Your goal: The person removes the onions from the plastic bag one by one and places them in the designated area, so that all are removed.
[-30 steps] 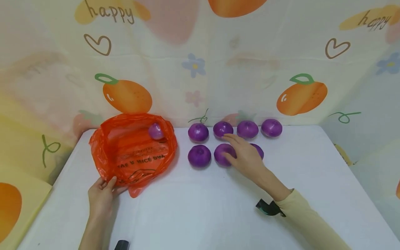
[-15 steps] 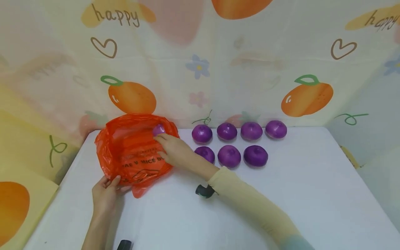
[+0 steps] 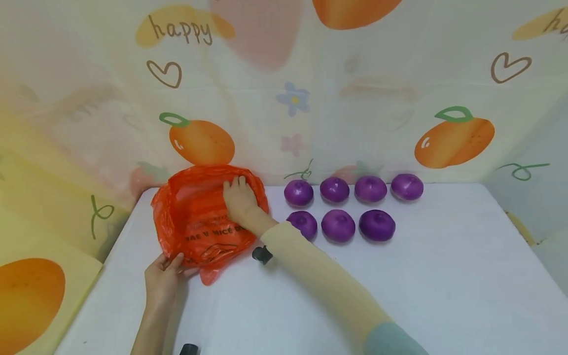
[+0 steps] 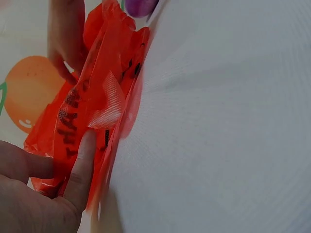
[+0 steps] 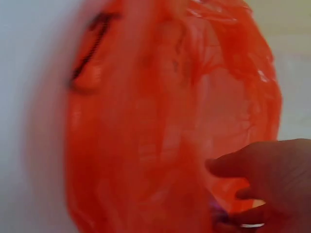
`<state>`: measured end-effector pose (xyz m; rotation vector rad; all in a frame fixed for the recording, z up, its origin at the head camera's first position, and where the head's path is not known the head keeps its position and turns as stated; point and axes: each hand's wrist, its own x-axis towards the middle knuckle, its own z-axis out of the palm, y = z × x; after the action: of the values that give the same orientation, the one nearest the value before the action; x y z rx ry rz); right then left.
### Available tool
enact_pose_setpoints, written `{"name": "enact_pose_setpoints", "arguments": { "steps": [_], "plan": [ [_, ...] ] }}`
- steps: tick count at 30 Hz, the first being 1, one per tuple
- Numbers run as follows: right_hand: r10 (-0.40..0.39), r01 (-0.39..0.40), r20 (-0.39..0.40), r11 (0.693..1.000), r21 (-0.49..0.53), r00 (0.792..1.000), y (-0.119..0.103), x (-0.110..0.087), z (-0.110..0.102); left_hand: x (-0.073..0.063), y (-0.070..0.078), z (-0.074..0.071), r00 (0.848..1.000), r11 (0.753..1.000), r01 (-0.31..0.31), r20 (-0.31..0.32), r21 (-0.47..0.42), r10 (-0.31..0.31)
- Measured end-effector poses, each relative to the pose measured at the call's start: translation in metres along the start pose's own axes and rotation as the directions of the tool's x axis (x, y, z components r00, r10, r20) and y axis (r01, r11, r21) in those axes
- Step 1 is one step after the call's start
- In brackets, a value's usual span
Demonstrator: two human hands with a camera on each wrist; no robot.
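A red plastic bag (image 3: pixel 208 212) lies on its side at the left of the table, its mouth facing me. My left hand (image 3: pixel 161 281) pinches the bag's lower left rim; the left wrist view shows the thumb and a finger on the red film. Inside the bag, near its right side, is my right hand (image 3: pixel 241 199), with its fingers bent over a red onion (image 5: pixel 217 209). That hand hides the onion in the head view, and only a purple bit shows in the right wrist view. Several more red onions (image 3: pixel 338 226) stand in two rows right of the bag.
A white cloth covers the table (image 3: pixel 399 296). Behind it hangs a printed curtain (image 3: pixel 355 98) close to the back row of onions. The right forearm crosses in front of the front row's left onion (image 3: pixel 306 224).
My right hand has moved left from above the onion rows into the bag, onto the onion there. The left hand keeps its hold on the rim. The head view has shifted slightly.
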<state>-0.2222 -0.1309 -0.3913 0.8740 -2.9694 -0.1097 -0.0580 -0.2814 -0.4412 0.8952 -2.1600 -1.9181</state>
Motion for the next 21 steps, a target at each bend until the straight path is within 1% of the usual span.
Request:
{"name": "enact_pose_setpoints", "arguments": {
  "steps": [3,4,6,10,13,16,18,21],
  "plan": [
    [-0.005,0.008,-0.050,0.998,0.066,0.999,0.003,0.002,-0.001,0.000,0.000,0.001,1.000,1.000,0.001,0.008,0.015,-0.001],
    [-0.003,0.008,-0.054,0.996,0.087,0.999,0.004,0.002,-0.002,0.000,-0.001,0.001,1.000,1.000,0.001,0.012,0.012,-0.001],
    [0.008,-0.003,-0.042,0.991,0.131,0.999,0.006,0.002,-0.001,0.000,-0.001,0.002,1.000,1.000,-0.002,0.020,0.015,0.002],
    [0.040,-0.040,0.002,0.984,0.175,0.999,0.011,0.001,0.001,0.000,0.000,0.005,1.000,1.000,0.000,0.029,0.008,0.000],
    [0.027,-0.026,-0.001,0.987,0.160,1.000,0.013,-0.001,0.004,0.000,-0.001,0.006,0.999,1.000,0.015,0.033,-0.014,-0.014],
    [0.005,0.000,-0.034,0.990,0.144,0.999,0.015,-0.002,0.006,0.001,-0.002,0.006,0.999,0.999,0.024,0.038,-0.044,-0.023],
    [-0.011,0.019,-0.055,0.990,0.142,0.998,0.017,-0.001,0.007,0.001,-0.001,0.006,0.999,0.999,0.023,0.038,-0.049,-0.021],
    [-0.037,0.043,-0.038,0.985,0.170,0.999,0.018,0.000,0.009,0.002,-0.001,0.007,0.999,0.999,0.017,0.033,-0.041,-0.016]
  ]
}}
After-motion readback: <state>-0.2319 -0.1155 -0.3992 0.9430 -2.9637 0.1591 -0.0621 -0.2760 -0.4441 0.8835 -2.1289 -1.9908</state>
